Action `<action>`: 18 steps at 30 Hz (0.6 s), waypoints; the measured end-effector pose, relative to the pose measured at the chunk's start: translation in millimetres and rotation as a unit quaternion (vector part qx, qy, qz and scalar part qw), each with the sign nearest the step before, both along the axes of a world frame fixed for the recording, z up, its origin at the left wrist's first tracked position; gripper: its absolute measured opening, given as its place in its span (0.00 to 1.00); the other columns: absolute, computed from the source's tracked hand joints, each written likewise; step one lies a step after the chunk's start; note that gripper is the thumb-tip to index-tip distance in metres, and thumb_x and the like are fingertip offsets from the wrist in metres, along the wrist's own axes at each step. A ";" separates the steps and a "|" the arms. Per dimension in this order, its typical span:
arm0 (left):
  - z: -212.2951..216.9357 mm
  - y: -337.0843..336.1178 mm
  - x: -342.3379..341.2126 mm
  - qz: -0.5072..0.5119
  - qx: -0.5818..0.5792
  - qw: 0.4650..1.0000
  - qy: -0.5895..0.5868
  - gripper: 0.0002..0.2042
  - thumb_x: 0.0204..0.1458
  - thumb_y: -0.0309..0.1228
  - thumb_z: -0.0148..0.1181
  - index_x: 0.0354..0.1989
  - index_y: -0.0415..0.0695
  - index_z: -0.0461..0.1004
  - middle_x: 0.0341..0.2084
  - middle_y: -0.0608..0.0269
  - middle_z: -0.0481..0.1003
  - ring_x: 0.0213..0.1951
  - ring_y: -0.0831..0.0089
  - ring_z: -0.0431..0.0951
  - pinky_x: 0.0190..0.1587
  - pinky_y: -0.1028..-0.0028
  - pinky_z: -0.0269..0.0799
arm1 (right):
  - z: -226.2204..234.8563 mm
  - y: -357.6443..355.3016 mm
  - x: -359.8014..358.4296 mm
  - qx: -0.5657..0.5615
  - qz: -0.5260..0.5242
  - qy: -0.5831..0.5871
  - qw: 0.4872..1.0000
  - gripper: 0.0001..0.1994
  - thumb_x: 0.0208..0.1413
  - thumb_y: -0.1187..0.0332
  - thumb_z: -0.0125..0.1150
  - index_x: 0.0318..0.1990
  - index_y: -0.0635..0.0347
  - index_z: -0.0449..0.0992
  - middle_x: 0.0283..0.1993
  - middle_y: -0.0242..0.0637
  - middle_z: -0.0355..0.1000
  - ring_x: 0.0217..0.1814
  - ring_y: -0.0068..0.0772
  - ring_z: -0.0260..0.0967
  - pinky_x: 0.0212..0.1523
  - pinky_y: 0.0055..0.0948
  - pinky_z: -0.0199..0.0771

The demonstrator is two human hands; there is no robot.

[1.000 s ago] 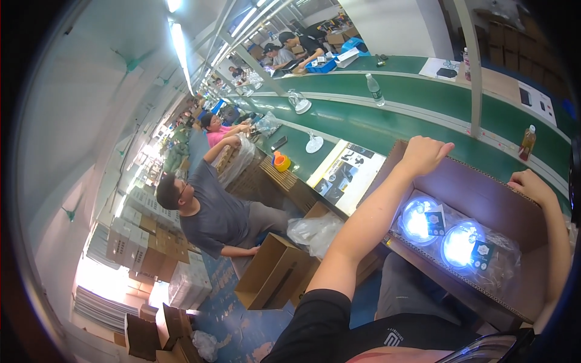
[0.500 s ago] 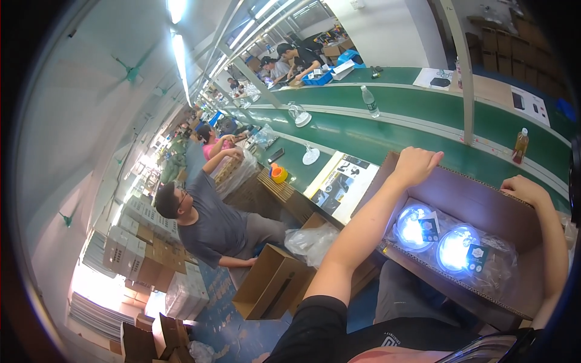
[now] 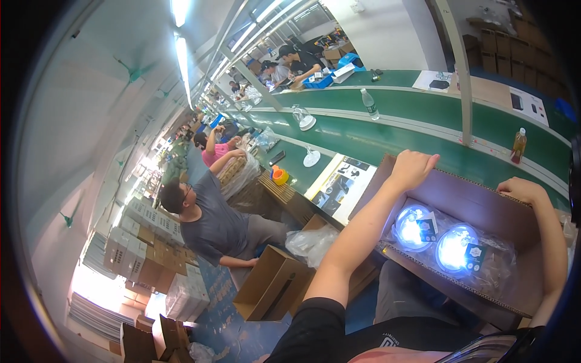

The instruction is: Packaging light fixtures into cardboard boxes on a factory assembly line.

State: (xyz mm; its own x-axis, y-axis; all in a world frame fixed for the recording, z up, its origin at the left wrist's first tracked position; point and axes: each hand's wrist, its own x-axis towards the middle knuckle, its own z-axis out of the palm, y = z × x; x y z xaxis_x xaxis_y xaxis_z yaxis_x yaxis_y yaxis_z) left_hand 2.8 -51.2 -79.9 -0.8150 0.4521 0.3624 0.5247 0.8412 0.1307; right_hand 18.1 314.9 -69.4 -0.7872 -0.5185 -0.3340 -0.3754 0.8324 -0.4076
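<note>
An open cardboard box (image 3: 478,196) sits before me at the right, tilted in view. My left hand (image 3: 414,169) is closed on its far rim near the left corner, with the fingertips partly hidden. Further right on the same rim, my right hand (image 3: 521,189) is curled over the edge, its fingers partly out of sight. Inside lie two round lamps, a left lamp (image 3: 408,233) and a right lamp (image 3: 452,251), both glowing bluish white. Each has a dark tag, and clear plastic wrap (image 3: 493,275) lies around them.
Beyond the box runs a green conveyor (image 3: 339,130) with a clear bottle (image 3: 369,104) and an amber bottle (image 3: 518,145). A printed sheet (image 3: 340,184) lies left of my box. A co-worker in grey (image 3: 221,215) sits at left behind an open carton (image 3: 272,284).
My hands stay on the box rim with barely any shift. The co-worker in grey has turned their head, and a person in pink farther back has raised an arm.
</note>
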 end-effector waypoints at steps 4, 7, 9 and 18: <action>-0.4 0.0 2.4 0.001 0.007 1.000 0.004 0.29 0.69 0.47 0.40 0.23 0.47 0.83 0.23 0.54 0.80 0.29 0.50 0.80 0.37 0.56 0.74 | -2.8 1.8 -0.7 -0.006 0.008 -0.007 1.000 0.19 0.62 0.55 0.55 0.49 0.60 0.81 0.45 0.47 0.80 0.48 0.49 0.77 0.50 0.41 0.76; -1.6 -0.3 6.4 -0.007 0.021 1.000 0.011 0.29 0.69 0.46 0.39 0.23 0.47 0.83 0.23 0.54 0.80 0.29 0.50 0.80 0.37 0.55 0.74 | -3.6 2.0 -0.4 0.006 0.026 -0.003 1.000 0.19 0.63 0.54 0.54 0.49 0.60 0.81 0.45 0.47 0.80 0.49 0.49 0.77 0.50 0.41 0.76; -1.4 -0.7 6.8 -0.005 0.015 1.000 0.013 0.29 0.69 0.46 0.39 0.23 0.47 0.83 0.23 0.54 0.80 0.29 0.50 0.80 0.37 0.56 0.74 | -5.0 3.2 -1.2 0.003 0.030 0.000 1.000 0.20 0.64 0.54 0.53 0.49 0.60 0.81 0.46 0.47 0.80 0.49 0.49 0.77 0.50 0.41 0.76; 1.2 0.3 8.7 0.005 -0.006 1.000 0.006 0.29 0.70 0.45 0.38 0.23 0.46 0.82 0.23 0.54 0.80 0.29 0.51 0.80 0.38 0.55 0.74 | -5.5 5.7 -6.2 0.009 0.045 -0.017 0.999 0.21 0.65 0.52 0.51 0.49 0.60 0.81 0.46 0.47 0.80 0.49 0.48 0.77 0.51 0.40 0.75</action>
State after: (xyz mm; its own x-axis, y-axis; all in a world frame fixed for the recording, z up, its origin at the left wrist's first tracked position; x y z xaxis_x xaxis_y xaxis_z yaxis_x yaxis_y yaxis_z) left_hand 11.5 -50.9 -78.7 -0.8154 0.4480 0.3667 0.5172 0.8482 0.1139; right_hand 11.9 320.6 -74.9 -0.7249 -0.5809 -0.3703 -0.4356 0.8029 -0.4070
